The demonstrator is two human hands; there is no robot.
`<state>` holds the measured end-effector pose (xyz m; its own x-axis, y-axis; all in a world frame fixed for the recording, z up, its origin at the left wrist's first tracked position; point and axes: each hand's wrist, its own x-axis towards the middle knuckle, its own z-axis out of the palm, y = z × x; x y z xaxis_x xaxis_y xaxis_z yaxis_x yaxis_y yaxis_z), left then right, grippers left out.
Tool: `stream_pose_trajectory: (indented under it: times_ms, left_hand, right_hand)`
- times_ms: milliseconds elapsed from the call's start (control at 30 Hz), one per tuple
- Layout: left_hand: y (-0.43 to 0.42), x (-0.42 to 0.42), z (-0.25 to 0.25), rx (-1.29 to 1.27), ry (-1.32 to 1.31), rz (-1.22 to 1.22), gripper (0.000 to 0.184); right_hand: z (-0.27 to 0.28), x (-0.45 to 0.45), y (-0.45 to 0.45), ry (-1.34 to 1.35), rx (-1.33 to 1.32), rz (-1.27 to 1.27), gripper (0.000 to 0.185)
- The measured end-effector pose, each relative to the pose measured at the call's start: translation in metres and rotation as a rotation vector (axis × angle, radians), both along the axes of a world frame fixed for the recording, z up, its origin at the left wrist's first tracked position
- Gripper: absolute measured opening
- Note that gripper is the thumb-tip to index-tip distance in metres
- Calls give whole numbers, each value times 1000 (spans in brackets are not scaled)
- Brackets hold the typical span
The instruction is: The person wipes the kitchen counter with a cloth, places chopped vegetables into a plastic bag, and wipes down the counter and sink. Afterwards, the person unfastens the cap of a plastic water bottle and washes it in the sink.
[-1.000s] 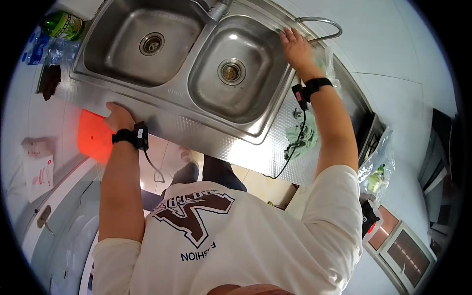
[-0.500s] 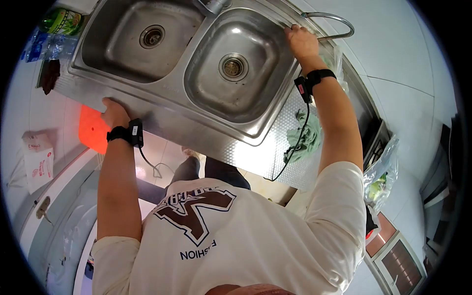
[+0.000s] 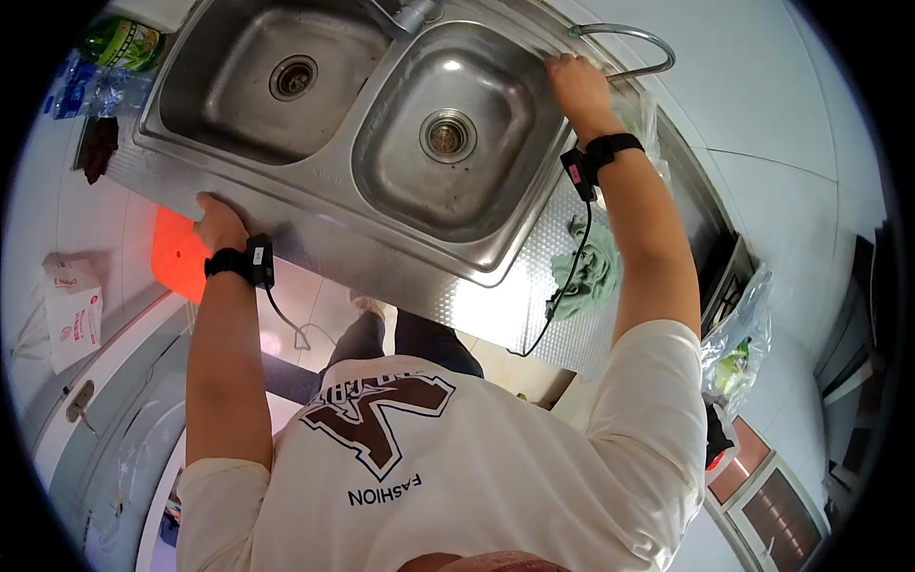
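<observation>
A steel double sink has a left basin (image 3: 272,86) and a right basin (image 3: 496,133), both with round drains. My left hand (image 3: 221,225) is at the front edge of the steel counter (image 3: 334,250), left of the sink, thumb on top and the other fingers mostly hidden. At the right rim of the right basin is my right hand (image 3: 579,88), fingers curled and pressed together on the rim, beside a curved metal tube (image 3: 639,48). Below that hand, a crumpled green cloth (image 3: 586,276) lies on the counter. Each wrist wears a black strap with a small box and cable.
A faucet (image 3: 415,17) stands behind the sink. Bottles (image 3: 119,43) and a dark brown cloth (image 3: 99,148) are at the far left. An orange-red board (image 3: 176,255) hangs below the counter edge. A clear plastic bag (image 3: 739,348) is at the right.
My right hand's fingers, stretched out on the sink rim a second ago, are now curled there. My left hand has stayed at the counter edge. The view has shifted slightly.
</observation>
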<state>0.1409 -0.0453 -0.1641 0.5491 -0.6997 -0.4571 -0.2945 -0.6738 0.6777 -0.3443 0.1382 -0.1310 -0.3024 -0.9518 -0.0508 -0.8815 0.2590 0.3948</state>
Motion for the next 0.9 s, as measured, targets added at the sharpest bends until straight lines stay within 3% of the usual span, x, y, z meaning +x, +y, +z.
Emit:
stream_pose_trajectory:
  times_ms: [167, 300, 400, 633, 700, 767, 900]
  left_hand:
    - [-2, 4, -6, 12, -69, -23, 87]
    - [-4, 4, -7, 10, -102, -17, 86]
    - [-3, 4, -5, 13, -89, -19, 87]
    - [0, -2, 3, 20, -84, -30, 86]
    - [0, -1, 2, 12, -70, -34, 86]
    - [-1, 0, 0, 9, -43, -33, 86]
    - [-1, 1, -3, -9, 3, -24, 86]
  right_hand:
    - [12, -11, -9, -120, 188, 15, 19]
    - [15, -11, -11, -146, 194, 11, 21]
    - [-11, -22, -3, -159, 123, -45, 28]
    - [-46, -45, 4, -535, -113, -260, 37]
    - [-43, -40, 5, -554, -173, -308, 36]
    - [-32, -30, 6, -289, -105, -54, 22]
    - [-36, -31, 10, -354, -43, -120, 32]
